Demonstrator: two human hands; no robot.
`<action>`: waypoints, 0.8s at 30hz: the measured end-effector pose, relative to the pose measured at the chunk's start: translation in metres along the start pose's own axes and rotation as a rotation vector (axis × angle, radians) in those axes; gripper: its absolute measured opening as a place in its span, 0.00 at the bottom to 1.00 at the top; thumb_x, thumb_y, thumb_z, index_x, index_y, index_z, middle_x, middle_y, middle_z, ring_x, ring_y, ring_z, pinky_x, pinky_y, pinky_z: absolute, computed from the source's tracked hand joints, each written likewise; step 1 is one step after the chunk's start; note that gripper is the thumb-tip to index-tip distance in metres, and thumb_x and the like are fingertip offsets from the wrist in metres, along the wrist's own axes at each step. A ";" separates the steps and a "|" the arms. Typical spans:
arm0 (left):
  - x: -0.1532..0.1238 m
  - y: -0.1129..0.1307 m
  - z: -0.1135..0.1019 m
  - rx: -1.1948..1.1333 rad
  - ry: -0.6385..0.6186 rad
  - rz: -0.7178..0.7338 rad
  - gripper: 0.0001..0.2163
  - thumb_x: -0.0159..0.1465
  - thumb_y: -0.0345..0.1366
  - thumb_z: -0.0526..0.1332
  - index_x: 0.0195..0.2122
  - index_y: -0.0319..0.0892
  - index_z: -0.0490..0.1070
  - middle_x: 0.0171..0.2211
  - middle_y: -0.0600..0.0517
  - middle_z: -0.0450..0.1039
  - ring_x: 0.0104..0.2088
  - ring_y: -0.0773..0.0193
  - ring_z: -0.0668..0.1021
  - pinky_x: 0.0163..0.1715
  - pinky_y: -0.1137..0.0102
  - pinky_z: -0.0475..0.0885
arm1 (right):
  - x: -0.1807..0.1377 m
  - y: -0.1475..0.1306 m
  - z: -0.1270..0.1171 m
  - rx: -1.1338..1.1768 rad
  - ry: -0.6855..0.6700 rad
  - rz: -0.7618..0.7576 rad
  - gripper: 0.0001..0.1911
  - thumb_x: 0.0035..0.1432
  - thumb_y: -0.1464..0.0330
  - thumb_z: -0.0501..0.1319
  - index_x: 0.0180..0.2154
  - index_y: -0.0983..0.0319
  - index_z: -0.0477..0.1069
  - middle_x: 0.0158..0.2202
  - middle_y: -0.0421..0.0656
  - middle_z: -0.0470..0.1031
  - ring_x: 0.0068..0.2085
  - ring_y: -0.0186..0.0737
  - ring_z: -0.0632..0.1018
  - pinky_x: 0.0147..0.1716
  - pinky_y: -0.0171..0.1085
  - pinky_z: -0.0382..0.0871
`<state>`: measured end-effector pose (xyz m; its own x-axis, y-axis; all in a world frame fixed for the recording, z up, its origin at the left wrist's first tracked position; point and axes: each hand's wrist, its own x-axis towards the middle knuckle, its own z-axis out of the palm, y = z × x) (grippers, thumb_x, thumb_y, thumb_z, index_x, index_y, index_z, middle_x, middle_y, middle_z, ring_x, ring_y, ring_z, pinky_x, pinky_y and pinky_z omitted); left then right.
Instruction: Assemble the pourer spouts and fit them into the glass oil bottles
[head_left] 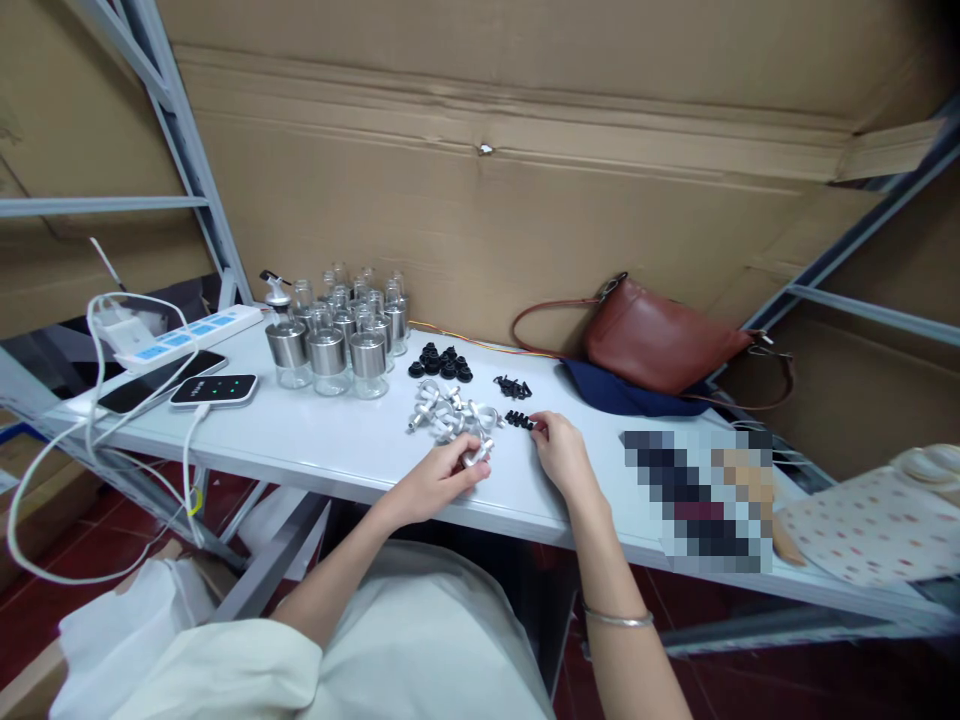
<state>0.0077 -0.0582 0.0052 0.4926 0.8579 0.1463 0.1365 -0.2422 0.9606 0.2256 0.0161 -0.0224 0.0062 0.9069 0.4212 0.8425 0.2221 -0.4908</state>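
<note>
My left hand point(442, 480) is closed around a silver-and-white spout fitting point(475, 456), just above the near edge of the table. Beyond it lies a loose pile of similar silver-and-white spout fittings point(442, 408). My right hand point(564, 455) has its thumb and fingertips pinched at the end of a short row of small black pieces point(519, 419); the fingers partly hide what they grip. Behind that row are small black parts point(513, 386) in a heap. Round black stoppers point(440, 362) sit grouped farther left.
Several glass bottles with metal bands point(327, 352) stand at the left, one fitted with a spout point(277, 292). Nearby lie a power strip point(196, 335), a phone point(161, 382) and a white cabled device point(214, 391). A brown bag point(660, 340) rests on dark blue cloth point(630, 392) at the right.
</note>
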 end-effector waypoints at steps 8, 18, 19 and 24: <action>0.000 -0.003 0.000 0.004 0.012 -0.003 0.11 0.63 0.44 0.54 0.37 0.41 0.60 0.30 0.56 0.62 0.26 0.70 0.66 0.29 0.73 0.60 | -0.001 -0.002 -0.005 0.060 0.001 0.045 0.21 0.48 0.76 0.52 0.46 0.64 0.64 0.31 0.45 0.74 0.30 0.42 0.73 0.37 0.41 0.65; 0.001 -0.008 0.004 -0.126 0.036 0.006 0.22 0.51 0.40 0.69 0.38 0.44 0.54 0.26 0.59 0.60 0.26 0.71 0.63 0.26 0.75 0.58 | -0.051 -0.067 -0.013 0.701 -0.207 0.040 0.22 0.60 0.50 0.47 0.28 0.61 0.64 0.23 0.39 0.65 0.25 0.36 0.67 0.27 0.34 0.62; 0.001 -0.009 0.004 -0.137 0.047 0.010 0.24 0.49 0.40 0.70 0.36 0.44 0.53 0.25 0.60 0.59 0.25 0.71 0.64 0.25 0.76 0.58 | -0.054 -0.072 -0.012 0.757 -0.276 0.043 0.25 0.60 0.48 0.46 0.25 0.61 0.63 0.20 0.37 0.62 0.23 0.34 0.64 0.25 0.34 0.60; 0.004 -0.014 0.004 -0.099 0.152 0.009 0.23 0.49 0.42 0.70 0.33 0.44 0.54 0.21 0.63 0.53 0.22 0.73 0.59 0.23 0.76 0.54 | -0.057 -0.078 -0.014 0.885 -0.338 -0.003 0.27 0.54 0.46 0.54 0.19 0.61 0.57 0.18 0.35 0.55 0.21 0.30 0.58 0.22 0.33 0.53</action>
<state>0.0112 -0.0536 -0.0089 0.3568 0.9162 0.1823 0.0436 -0.2112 0.9765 0.1667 -0.0579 0.0024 -0.2685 0.9308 0.2482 0.1270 0.2896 -0.9487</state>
